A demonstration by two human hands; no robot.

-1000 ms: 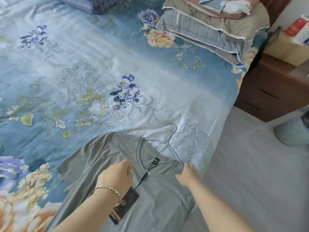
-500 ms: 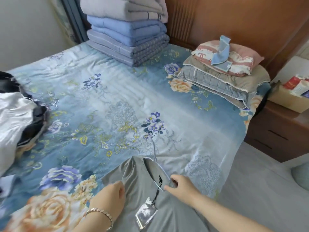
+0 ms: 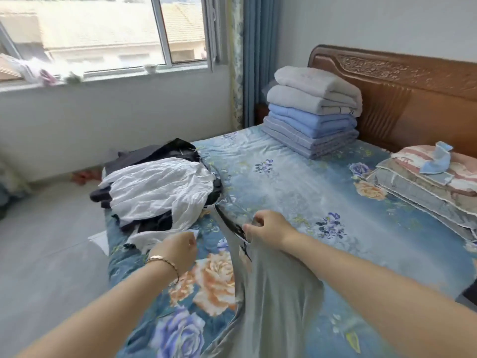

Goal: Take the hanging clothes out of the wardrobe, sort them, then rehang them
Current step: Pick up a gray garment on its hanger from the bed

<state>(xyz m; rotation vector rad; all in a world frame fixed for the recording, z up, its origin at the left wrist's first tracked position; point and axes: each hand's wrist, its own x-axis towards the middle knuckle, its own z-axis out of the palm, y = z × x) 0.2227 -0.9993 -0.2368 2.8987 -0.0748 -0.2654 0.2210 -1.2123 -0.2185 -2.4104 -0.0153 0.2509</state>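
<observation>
One grey T-shirt, stretched taut, right hand gripping it, left hand seemingly clenched

Daylight comes through a wide window in the upper left, a blue curtain hanging beside it against a pale wall. A carved wooden headboard fills the upper right above a flowered blue bed; grey floor lies at left.

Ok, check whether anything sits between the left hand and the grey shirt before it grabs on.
Nothing visible does. The left hand hovers just left of the grey shirt, which the right hand grips at the collar. Only floral bedsheet shows between them. The clothes pile lies beyond the left hand, not in its path.
</observation>
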